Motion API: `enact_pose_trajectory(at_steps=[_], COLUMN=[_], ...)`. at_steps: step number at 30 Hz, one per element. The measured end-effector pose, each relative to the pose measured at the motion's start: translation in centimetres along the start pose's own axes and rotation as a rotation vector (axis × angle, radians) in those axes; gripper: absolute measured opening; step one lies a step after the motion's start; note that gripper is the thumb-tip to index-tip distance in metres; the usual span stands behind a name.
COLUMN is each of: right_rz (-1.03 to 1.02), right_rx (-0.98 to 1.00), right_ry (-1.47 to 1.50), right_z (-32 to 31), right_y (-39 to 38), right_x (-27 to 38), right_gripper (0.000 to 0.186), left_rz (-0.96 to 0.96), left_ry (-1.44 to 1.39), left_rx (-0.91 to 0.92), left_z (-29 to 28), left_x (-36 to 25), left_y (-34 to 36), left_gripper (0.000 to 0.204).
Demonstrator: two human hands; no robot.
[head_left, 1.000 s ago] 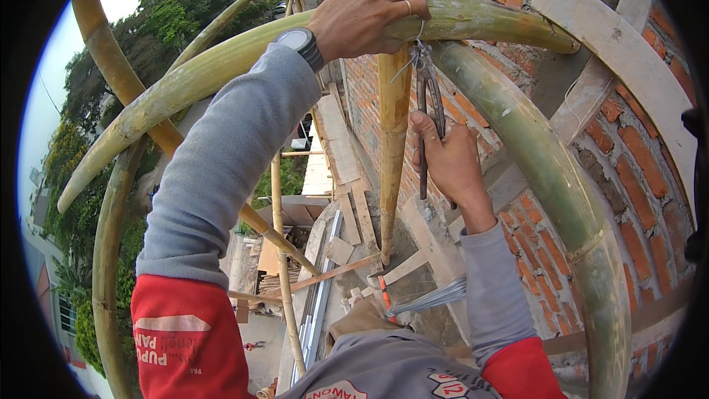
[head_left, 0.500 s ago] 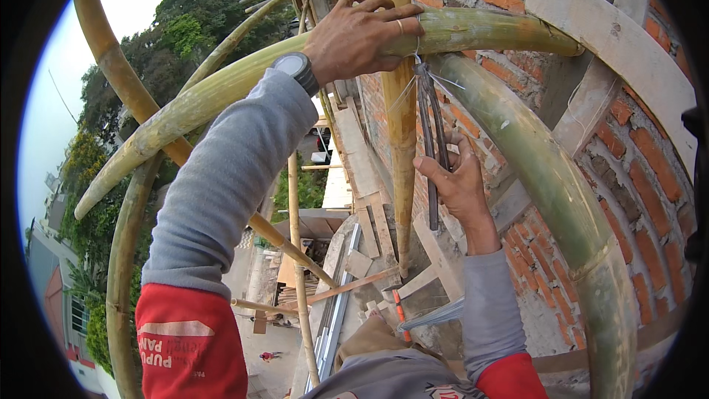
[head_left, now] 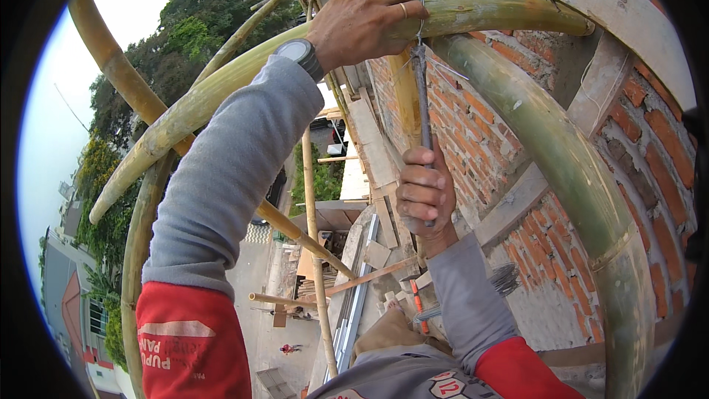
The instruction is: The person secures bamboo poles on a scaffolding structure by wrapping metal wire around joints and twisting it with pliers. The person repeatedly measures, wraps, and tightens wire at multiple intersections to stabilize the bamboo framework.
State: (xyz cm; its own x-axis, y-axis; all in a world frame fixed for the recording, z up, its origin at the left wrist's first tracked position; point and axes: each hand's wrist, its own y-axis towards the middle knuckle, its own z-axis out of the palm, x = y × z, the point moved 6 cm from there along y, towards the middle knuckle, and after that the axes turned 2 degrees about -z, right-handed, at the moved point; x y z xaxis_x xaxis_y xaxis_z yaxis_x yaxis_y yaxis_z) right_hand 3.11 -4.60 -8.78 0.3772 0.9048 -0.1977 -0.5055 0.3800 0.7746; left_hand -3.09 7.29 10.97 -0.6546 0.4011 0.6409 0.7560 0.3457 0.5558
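My left hand [head_left: 365,22], wearing a ring, is curled over the top of a yellow-green bamboo pole [head_left: 502,13] that crosses in front of me. Under it stands an upright yellow bamboo pole [head_left: 403,103], and a thick green pole [head_left: 550,137] slants down to the right. Thin binding wire [head_left: 449,69] loops round the crossing, its ends sticking out. Dark metal pincers [head_left: 420,89] hang from this wire with their jaws at the tie. My right hand [head_left: 427,191] is wrapped round their handles, which are squeezed together; the lower handle ends are mostly hidden.
A brick wall [head_left: 480,129] rises on the right, with a pale board [head_left: 620,11] at its top. Below me are a hammer [head_left: 418,301] with an orange handle and a bundle of wire [head_left: 504,279]. More bamboo poles [head_left: 314,236] stand left. A person [head_left: 290,349] is far below.
My right hand has gone from loosely holding the parted handles to a full fist round them, and the handles have come together. My left hand stays on the bamboo pole. The view has shifted slightly.
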Motion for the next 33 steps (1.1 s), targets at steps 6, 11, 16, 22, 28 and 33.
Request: enact_pose_trajectory(at_steps=[6,11,16,22,28,33], right_rz=[-0.187,-0.686,-0.712,-0.134,-0.075,-0.533], right_rx=[-0.285,-0.964,-1.232,-0.557,-0.078,-0.882], right_ry=[-0.984,-2.392,-2.922,-0.910,-0.638,-2.132], right_z=[0.6,5.1,4.2,-1.4,-1.2,1.4], right_y=[-1.6,-5.3,-4.0,-1.6,-0.6,-4.7], right_x=[3.1,5.5,4.6,3.0,1.0,5.8], right_gripper=[0.064,0.062,0.051,0.071,0.072,0.058], left_rz=[-0.010,-0.011,0.004,0.021,0.020,0.003], left_ry=[-0.036,-0.040,-0.021,0.002,-0.065,-0.067], left_rx=[0.029,0.005,0.005,-0.006,0.007,0.018], left_z=[-0.2,-0.3,-0.2,-0.1,-0.2,-0.4], left_x=[0.1,-0.1,-0.1,0.0,0.1,0.1], left_y=[0.2,0.3,0.2,0.2,0.2,0.1], left_gripper=[0.054,0.051,0.051,0.056,0.055,0.054])
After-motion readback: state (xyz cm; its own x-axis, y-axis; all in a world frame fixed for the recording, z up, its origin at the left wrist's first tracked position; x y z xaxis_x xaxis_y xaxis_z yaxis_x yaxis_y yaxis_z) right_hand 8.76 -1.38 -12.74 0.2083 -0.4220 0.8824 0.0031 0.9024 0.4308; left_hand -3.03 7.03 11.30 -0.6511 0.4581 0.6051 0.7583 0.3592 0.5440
